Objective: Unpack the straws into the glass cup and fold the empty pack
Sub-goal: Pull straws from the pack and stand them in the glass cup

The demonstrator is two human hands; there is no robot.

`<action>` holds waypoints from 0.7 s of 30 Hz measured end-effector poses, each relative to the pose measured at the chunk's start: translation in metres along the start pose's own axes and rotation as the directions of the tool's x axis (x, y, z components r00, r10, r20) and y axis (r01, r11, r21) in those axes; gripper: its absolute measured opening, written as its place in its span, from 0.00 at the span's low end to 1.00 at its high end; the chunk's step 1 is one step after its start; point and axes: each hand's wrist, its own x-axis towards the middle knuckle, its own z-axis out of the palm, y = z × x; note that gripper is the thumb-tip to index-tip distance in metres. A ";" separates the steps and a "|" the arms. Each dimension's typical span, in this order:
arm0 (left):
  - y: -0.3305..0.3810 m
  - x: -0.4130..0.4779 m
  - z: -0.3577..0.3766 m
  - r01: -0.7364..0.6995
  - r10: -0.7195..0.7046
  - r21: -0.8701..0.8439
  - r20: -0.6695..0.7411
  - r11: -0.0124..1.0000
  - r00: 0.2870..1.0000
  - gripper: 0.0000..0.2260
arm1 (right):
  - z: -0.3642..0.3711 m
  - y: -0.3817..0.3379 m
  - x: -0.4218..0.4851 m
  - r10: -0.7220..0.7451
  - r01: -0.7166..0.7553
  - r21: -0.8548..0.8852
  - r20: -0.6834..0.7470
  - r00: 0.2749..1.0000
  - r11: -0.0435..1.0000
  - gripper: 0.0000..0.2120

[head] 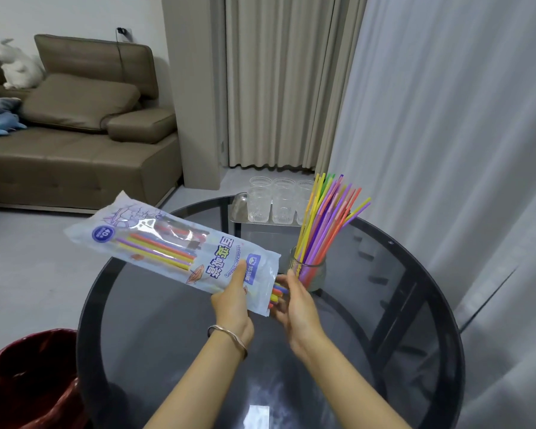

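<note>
We hold the pack [180, 246] over the bench [384, 320], left hand [232, 301] pinching its open end; right hand [296, 305] curls round the remaining straws [278, 293] poking out; most straws [325, 218] already stand in the glass cup [316, 274] nearby; folding remains, we judge; a tray [239, 209] of tumblers sits behind; sofa [75, 156] and curtains [446, 119] beyond.

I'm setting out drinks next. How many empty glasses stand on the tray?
6 empty glasses on the tray: three in the front row, three in the back row. The rightmost pair sits partly behind the straws, so more may be hidden there.
</note>
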 end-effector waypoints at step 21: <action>0.005 0.017 -0.005 0.227 -0.203 -0.109 0.191 0.968 0.960 0.14 | -0.016 -0.023 0.005 -0.184 0.181 -0.155 -0.006 0.983 0.971 0.06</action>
